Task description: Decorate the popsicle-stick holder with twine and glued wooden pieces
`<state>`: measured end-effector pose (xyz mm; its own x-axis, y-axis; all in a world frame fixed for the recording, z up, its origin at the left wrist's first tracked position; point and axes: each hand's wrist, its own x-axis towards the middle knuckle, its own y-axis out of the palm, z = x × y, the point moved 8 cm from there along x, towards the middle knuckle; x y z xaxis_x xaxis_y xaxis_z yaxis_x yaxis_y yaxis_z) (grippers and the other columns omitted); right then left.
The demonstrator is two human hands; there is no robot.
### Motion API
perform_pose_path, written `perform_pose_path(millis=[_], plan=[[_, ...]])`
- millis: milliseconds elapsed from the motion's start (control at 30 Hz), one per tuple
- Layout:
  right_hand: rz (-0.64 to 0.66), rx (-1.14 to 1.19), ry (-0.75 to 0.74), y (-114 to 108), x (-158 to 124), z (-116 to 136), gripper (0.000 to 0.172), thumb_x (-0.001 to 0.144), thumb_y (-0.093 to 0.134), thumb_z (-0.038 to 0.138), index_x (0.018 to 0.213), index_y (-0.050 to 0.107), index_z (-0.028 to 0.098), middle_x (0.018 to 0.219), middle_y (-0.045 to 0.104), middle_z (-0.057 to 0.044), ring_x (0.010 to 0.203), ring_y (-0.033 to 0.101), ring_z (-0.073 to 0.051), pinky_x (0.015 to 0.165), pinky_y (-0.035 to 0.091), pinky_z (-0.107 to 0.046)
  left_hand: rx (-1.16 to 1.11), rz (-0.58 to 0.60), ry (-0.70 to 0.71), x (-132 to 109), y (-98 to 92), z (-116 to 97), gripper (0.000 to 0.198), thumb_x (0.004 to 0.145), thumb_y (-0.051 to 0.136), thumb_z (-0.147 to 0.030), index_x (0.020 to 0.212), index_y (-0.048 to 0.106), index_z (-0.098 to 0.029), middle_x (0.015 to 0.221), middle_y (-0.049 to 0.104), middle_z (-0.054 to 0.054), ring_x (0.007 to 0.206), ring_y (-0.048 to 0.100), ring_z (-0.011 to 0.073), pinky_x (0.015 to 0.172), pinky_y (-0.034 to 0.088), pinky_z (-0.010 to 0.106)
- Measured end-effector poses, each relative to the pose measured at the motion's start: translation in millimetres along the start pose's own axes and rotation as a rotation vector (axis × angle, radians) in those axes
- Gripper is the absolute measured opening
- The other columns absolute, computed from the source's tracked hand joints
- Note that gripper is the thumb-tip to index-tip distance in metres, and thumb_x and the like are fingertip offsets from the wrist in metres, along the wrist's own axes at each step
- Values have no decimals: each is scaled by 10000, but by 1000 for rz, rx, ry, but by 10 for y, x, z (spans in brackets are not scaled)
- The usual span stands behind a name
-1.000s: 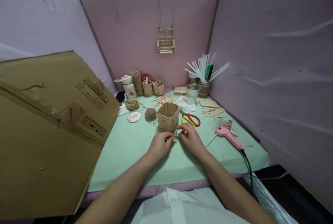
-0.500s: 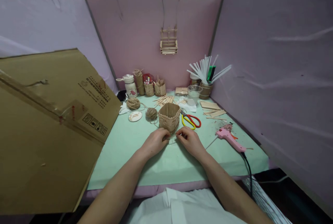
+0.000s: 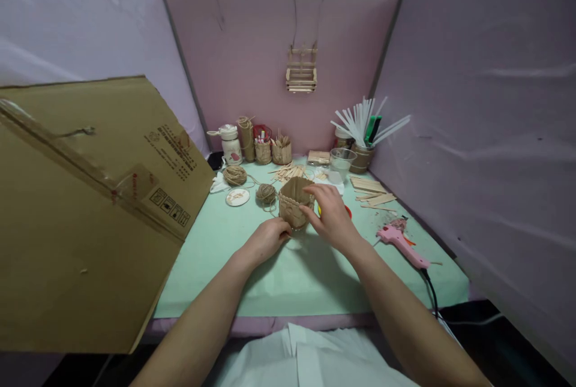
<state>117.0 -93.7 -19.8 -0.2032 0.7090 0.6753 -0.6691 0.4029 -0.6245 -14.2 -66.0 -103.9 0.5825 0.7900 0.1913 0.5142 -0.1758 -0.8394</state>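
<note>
On the green table (image 3: pixel 198 255), our right hand (image 3: pixel 332 213) parts thumb and fingers at the rim of the basket (image 3: pixel 291 213); our left hand (image 3: pixel 265 240) bunches its fingers beside the base (clamped or not, we cannot tell).

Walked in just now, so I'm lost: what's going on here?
A person works at a table covered in pale green cloth. Their right hand is at the rim of an upright, open-topped brown basket with a braided-looking edge. Their left hand is low, near the basket's base; whether it grips anything is hard to see. Two balls of brown twine lie to the left, and a pink glue gun lies to the right.
</note>
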Motion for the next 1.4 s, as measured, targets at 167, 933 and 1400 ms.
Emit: perform_pose_path(millis=[167, 933, 1400], plan=[[218, -137, -2, 326, 197, -93, 57, 834, 652, 260, 803, 643, 213, 816, 680, -61, 911, 556, -264, 931, 351, -446, 16, -6, -7, 19, 19, 39, 186, 787, 516, -93, 771, 686, -166, 822, 677, 57, 777, 580, 182, 710, 392, 264], [134, -17, -36, 161, 10, -191, 51, 846, 655, 230, 876, 631, 197, 926, 660, -81, 971, 551, -257, 830, 452, -381, 520, 217, -12, -24, -132, -377, 220, 887, 467, -153, 886, 686, -174, 885, 685, 111, 822, 634, 239, 638, 379, 294], [107, 128, 118, 490, -783, -181, 150, 844, 607, 161, 969, 675, 209, 982, 601, -90, 963, 550, -250, 848, 485, -406, -236, 288, 41, -185, -64, -299, 290, 913, 462, -314, 908, 711, -164, 865, 703, 41, 762, 568, 154, 697, 391, 237]])
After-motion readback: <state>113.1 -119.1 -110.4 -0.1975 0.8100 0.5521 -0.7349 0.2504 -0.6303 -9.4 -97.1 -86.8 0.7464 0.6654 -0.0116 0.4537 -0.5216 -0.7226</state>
